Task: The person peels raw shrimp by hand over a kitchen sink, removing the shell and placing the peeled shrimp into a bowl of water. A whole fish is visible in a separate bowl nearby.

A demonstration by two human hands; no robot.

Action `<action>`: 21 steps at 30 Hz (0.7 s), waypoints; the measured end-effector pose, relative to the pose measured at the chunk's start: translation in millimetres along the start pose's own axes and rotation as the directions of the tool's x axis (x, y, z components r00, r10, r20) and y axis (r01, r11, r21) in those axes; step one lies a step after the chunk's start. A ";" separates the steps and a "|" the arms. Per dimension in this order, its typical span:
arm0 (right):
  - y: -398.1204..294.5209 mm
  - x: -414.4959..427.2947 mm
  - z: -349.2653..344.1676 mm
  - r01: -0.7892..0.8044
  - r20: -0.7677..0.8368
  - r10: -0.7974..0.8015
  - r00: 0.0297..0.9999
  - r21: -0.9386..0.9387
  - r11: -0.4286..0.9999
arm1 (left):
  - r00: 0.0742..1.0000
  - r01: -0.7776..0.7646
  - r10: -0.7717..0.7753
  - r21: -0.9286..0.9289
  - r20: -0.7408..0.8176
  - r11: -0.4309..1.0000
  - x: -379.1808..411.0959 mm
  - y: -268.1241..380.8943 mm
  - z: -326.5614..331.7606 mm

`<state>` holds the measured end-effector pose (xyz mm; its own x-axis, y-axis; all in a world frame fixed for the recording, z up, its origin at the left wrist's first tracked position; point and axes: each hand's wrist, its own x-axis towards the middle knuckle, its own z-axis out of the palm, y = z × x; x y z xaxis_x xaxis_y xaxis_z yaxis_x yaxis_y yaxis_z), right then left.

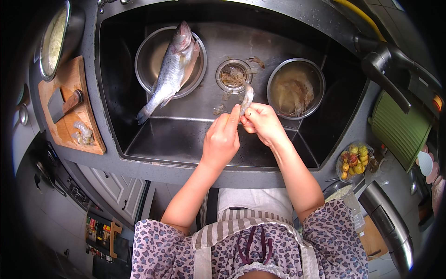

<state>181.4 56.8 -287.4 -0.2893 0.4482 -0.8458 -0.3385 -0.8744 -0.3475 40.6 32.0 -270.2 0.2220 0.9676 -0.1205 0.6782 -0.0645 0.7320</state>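
Note:
Over the near part of the sink, my right hand [263,120] pinches a peeled shrimp [248,97] between thumb and fingers. My left hand [223,136] meets it from the other side, fingertips against the shrimp's lower end; whether it grips anything is hidden. A thin pale sliver [225,112] pokes out by its fingers, too small to name. Beyond the hands, shrimp shells [232,76] fill the drain strainer [219,81]. To the right, a steel bowl [323,78] contains unpeeled shrimp [299,92] in cloudy water. Peeled shrimp [83,133] lie on a wooden cutting board [69,139].
A whole fish [173,66] lies across a steel bowl [139,57] in the sink [237,31], its tail over the rim. A cleaver [57,104] rests on the board. The black faucet [379,66] overhangs the right corner. Bagged fruit [354,160] sits at the counter's right.

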 end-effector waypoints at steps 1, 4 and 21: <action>-1.2 -0.9 1.4 0.008 -0.006 -0.008 1.000 0.000 1.000 | 1.000 -0.002 0.002 0.012 -0.008 1.000 0.1 -1.2 0.2; -3.8 -3.3 1.5 -0.003 0.058 0.001 0.998 0.039 0.999 | 1.000 -0.006 0.007 0.036 -0.024 0.999 0.9 -3.9 0.8; 4.2 0.6 -30.3 0.060 0.241 -0.083 0.967 0.101 0.993 | 0.786 0.610 -0.350 -0.547 0.510 0.573 10.7 4.3 -27.3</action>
<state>206.9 47.8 -301.6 -0.4675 0.5510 -0.6913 -0.4438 -0.8226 -0.3556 26.7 48.7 -250.0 0.2949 0.6581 -0.6928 0.1413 0.6870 0.7128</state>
